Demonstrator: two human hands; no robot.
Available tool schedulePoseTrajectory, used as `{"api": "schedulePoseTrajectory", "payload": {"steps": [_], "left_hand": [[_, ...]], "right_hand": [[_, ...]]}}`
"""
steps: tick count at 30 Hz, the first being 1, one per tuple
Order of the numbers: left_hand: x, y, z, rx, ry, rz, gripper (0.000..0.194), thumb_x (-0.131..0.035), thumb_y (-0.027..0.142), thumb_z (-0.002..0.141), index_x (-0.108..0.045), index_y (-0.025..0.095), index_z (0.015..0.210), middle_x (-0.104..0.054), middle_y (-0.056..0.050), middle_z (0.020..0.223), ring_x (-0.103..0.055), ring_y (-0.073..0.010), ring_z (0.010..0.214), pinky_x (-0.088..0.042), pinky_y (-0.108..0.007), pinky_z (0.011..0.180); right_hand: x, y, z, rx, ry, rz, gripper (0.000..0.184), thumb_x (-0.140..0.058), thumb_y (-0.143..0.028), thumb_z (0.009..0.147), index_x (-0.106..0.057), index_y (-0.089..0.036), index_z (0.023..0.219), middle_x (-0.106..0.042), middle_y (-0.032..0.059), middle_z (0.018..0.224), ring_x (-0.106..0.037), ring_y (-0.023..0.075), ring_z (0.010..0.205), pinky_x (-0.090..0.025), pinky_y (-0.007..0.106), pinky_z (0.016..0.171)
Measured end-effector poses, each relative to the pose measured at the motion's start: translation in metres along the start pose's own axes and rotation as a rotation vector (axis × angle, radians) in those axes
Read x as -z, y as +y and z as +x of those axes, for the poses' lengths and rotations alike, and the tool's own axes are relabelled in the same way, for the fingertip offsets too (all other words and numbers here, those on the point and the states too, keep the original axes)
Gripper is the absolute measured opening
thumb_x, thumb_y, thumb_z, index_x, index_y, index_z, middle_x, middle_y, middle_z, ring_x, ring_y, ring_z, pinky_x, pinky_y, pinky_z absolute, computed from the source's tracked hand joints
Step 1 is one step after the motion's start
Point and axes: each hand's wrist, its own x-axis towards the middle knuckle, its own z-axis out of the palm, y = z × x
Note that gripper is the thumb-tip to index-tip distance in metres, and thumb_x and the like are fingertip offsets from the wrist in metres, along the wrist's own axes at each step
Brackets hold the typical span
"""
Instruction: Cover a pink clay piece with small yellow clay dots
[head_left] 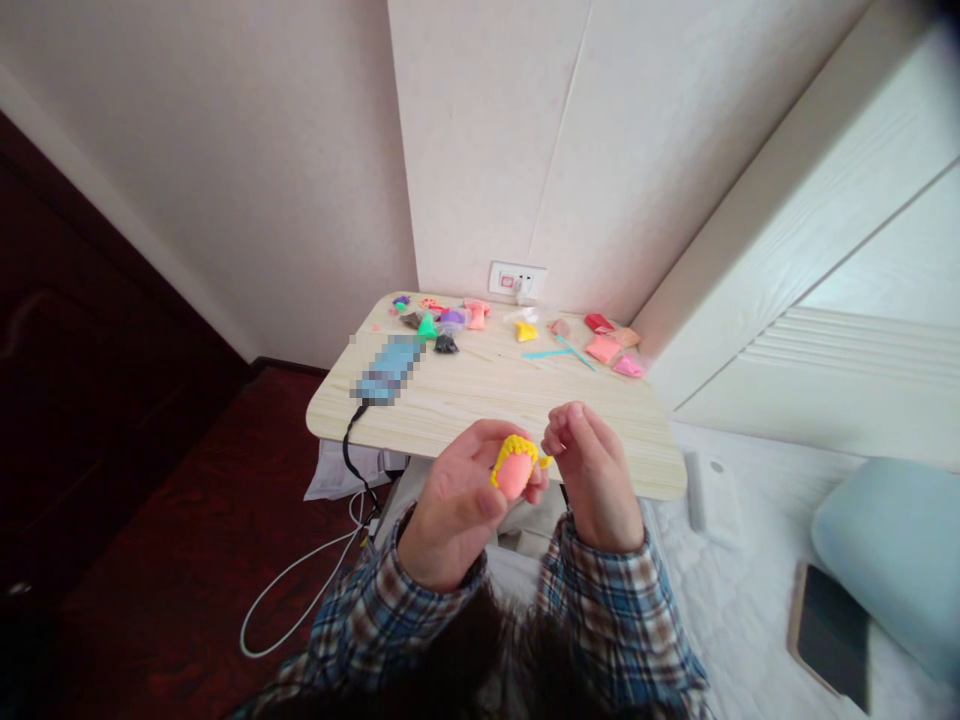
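Head view: the left hand [454, 505] grips a pink, oval, clay-like piece with bumpy yellow trim [514, 474] by the pale wooden tabletop's [465, 395] near edge — long axis toward the body. Just right of it, the right hand [596, 475] curls inward — whether holding anything, I cannot tell.

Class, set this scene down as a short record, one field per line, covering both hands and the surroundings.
Left hand: holds a pink piece with bumpy yellow trim
Right hand: raised beside it; grip unclear
Tabletop, far side: yellow packet, black packet, red packet, other coloured packets, blue sticks
Tabletop, left: pixelated blue item
Wall: white socket
Beyond table, right: dark-screened phone, pale blue cushion
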Motion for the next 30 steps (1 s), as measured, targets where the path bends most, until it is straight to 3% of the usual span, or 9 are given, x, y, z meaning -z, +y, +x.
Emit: {"api": "schedulePoseTrajectory", "payload": {"steps": [4, 7, 12, 16, 22, 30], "left_hand": [[0.002, -0.002, 0.001, 0.006, 0.028, -0.010, 0.044, -0.097, 0.042, 0.067, -0.073, 0.019, 0.095, -0.059, 0.001, 0.076, -0.054, -0.0125, 0.070, -0.046, -0.028, 0.069], [0.000, -0.002, 0.001, 0.030, 0.037, -0.010, 0.047, -0.100, 0.041, 0.063, -0.074, 0.019, 0.096, -0.063, 0.001, 0.076, -0.057, -0.0123, 0.070, -0.047, -0.027, 0.069], [-0.001, -0.001, -0.004, 0.035, 0.017, 0.012, 0.048, -0.103, 0.036, 0.059, -0.076, 0.019, 0.096, -0.068, 0.001, 0.077, -0.059, -0.0124, 0.074, -0.049, -0.025, 0.072], [-0.002, 0.000, -0.007, 0.061, -0.032, -0.028, 0.046, -0.102, 0.032, 0.061, -0.077, 0.018, 0.097, -0.071, 0.000, 0.082, -0.062, -0.0122, 0.076, -0.051, -0.024, 0.074], [-0.003, 0.002, -0.008, 0.064, -0.123, -0.036, 0.043, -0.100, 0.026, 0.066, -0.077, 0.019, 0.102, -0.074, -0.001, 0.084, -0.069, -0.0130, 0.079, -0.055, -0.025, 0.080], [-0.003, -0.002, -0.011, 0.028, -0.156, 0.009, 0.042, -0.098, 0.023, 0.070, -0.080, 0.022, 0.108, -0.078, -0.002, 0.093, -0.071, -0.0142, 0.086, -0.055, -0.028, 0.088]], "right_hand": [[0.004, -0.003, 0.001, -0.014, 0.005, -0.039, 0.039, -0.091, -0.053, 0.072, -0.069, -0.021, 0.074, -0.053, -0.0052, 0.065, -0.043, 0.0126, 0.061, -0.036, 0.029, 0.060], [0.005, -0.007, -0.001, 0.001, 0.008, -0.036, 0.033, -0.091, -0.050, 0.072, -0.076, -0.021, 0.079, -0.059, -0.0030, 0.069, -0.042, 0.0126, 0.061, -0.035, 0.029, 0.059], [0.005, -0.025, -0.012, 0.061, -0.013, 0.010, 0.037, -0.091, -0.055, 0.074, -0.074, -0.023, 0.068, -0.059, -0.0016, 0.069, -0.040, 0.0119, 0.059, -0.035, 0.029, 0.057], [0.004, -0.049, -0.026, 0.088, -0.064, 0.013, 0.036, -0.097, -0.048, 0.069, -0.072, -0.023, 0.066, -0.055, -0.0024, 0.068, -0.044, 0.0128, 0.061, -0.036, 0.027, 0.056], [0.002, -0.072, -0.049, 0.218, -0.206, -0.079, 0.008, -0.083, -0.037, 0.090, -0.086, -0.032, 0.085, -0.066, 0.0022, 0.086, -0.062, 0.0176, 0.082, -0.048, 0.030, 0.071], [0.008, -0.074, -0.058, 0.305, -0.367, -0.201, 0.022, -0.065, -0.029, 0.104, -0.085, -0.038, 0.106, -0.064, 0.0035, 0.105, -0.057, 0.0202, 0.104, -0.048, 0.032, 0.084]]}}
